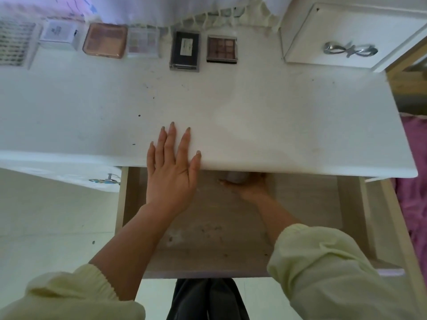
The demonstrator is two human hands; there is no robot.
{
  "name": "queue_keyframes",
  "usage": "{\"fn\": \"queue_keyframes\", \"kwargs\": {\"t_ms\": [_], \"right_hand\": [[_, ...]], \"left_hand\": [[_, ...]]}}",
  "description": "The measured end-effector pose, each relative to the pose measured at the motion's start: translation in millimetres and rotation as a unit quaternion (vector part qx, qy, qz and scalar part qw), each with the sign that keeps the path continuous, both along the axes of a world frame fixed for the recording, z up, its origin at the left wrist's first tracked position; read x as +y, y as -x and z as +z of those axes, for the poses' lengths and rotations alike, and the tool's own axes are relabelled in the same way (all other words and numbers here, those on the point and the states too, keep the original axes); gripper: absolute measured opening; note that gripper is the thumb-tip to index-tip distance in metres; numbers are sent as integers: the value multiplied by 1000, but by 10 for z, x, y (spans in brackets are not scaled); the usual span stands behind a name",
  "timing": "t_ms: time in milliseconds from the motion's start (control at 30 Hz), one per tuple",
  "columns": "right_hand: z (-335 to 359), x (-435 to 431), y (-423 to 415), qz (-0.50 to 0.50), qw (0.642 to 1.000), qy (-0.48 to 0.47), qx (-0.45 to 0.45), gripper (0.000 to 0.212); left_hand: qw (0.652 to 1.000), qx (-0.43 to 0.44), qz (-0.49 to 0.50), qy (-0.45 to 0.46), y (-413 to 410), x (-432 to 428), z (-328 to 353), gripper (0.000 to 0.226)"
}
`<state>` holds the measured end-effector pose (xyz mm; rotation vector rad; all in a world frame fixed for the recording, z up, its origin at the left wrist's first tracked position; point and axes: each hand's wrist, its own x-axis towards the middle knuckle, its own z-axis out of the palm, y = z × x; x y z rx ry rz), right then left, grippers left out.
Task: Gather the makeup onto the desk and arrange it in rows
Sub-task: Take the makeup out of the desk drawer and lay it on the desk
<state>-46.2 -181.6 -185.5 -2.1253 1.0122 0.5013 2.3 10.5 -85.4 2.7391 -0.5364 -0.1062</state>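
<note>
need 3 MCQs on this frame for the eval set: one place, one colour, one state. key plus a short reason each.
1. Where is the right hand?
A. raised in the air
B. inside the open wooden drawer, at a small grey cylindrical container
C. on the person's lap

2. What colour is the rectangular palette just left of the brown eyeshadow palette?
A. black
B. red
C. green

3. How is the left hand?
A. gripping a palette
B. clenched in a fist
C. flat on the front edge of the white desk

Key:
1 B: the hand reaches under the desk top to the container; the grip itself is shadowed.
2 A: its case is plainly black, with a pale label.
3 C: its fingers lie straight and spread on the desk, holding nothing.
</note>
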Motion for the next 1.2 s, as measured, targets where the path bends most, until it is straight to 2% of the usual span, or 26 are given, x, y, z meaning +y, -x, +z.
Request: {"fn": "queue_keyframes", "kwargs": {"t_ms": [67, 100, 167, 200, 233, 333, 400, 533, 667, 767, 900, 1033, 1200], "right_hand": [[-23, 42, 5, -19, 999, -9, -28, 126], [9, 78, 19, -18, 998, -36, -54, 110], [138, 180, 93, 25, 991, -72, -108, 53], [225, 218, 143, 71, 990, -58, -104, 31], [315, 242, 180, 134, 987, -28, -83, 22], [630, 307, 226, 305, 952, 30, -9, 42], [851, 306, 248, 340, 940, 29, -8, 52], [1396, 146, 178, 353, 933, -18, -68, 48], [1854, -117, -30, 284, 948, -62, -126, 36], [1996, -281, -251, 157, 970, -103, -157, 39], [1972, -525, -613, -16, 975, -116, -187, 39], [1912, -801, -1074, -160, 955, -121, -219, 29], [1735, -930, -1560, -275, 914, -168, -247, 37]], "left_hand": [[1000, -1, 1, 1, 2, -1, 3, 59], [1000, 0, 2, 2, -2, 0, 3, 59], [1000, 7, 2, 4, -16, 6, 19, 59], [1000, 16, 0, 0, -17, 13, 38, 59], [1000, 29, -4, -5, -22, 23, 61, 58], [996, 75, -29, -35, -59, 58, 133, 60], [993, 99, -40, -45, -66, 85, 214, 62], [990, 124, -44, -59, -72, 69, 326, 63], [993, 96, -35, -67, -137, 5, 373, 62], [993, 96, -36, -60, -269, -57, 354, 63], [993, 99, -34, -51, -508, -204, 332, 65], [997, 59, -35, -42, -712, -304, 290, 66], [998, 35, -44, -36, -705, -286, 251, 64]]}}
